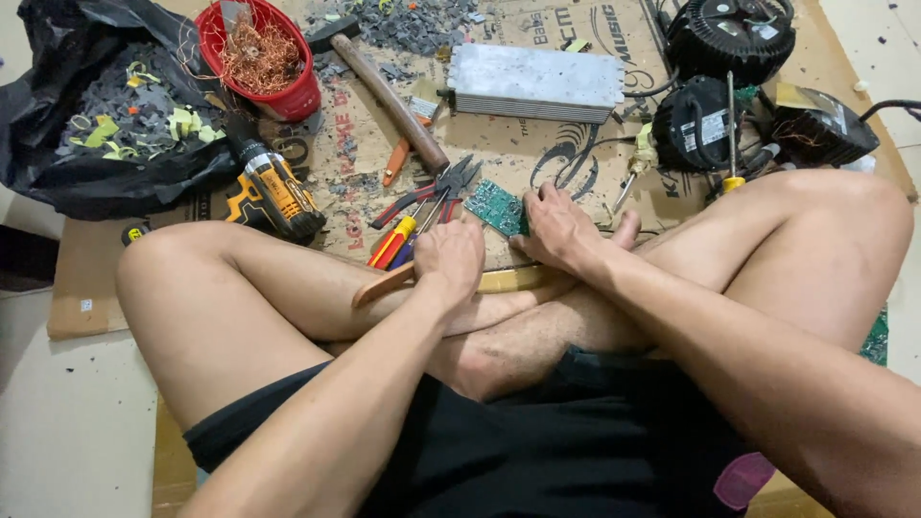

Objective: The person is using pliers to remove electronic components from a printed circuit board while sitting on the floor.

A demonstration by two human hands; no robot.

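I sit cross-legged on cardboard (86,259). My right hand (561,230) grips the near edge of a small green circuit board (492,204) that rests on the cardboard in front of my shins. Just left of it, my left hand (449,257) is closed in a fist around a brown wooden handle (384,285), which sticks out to the left over my leg. What the handle ends in is hidden under my hands. Red-and-yellow screwdrivers (393,243) and red-handled pliers (422,195) lie right beside my left hand.
A yellow-and-black cordless drill (273,192) lies at the left. Behind it are a red basket of copper wire (259,58) and a black bag of scraps (106,115). A long hammer (389,96), a grey metal casing (535,82) and black round motors (729,34) lie further back.
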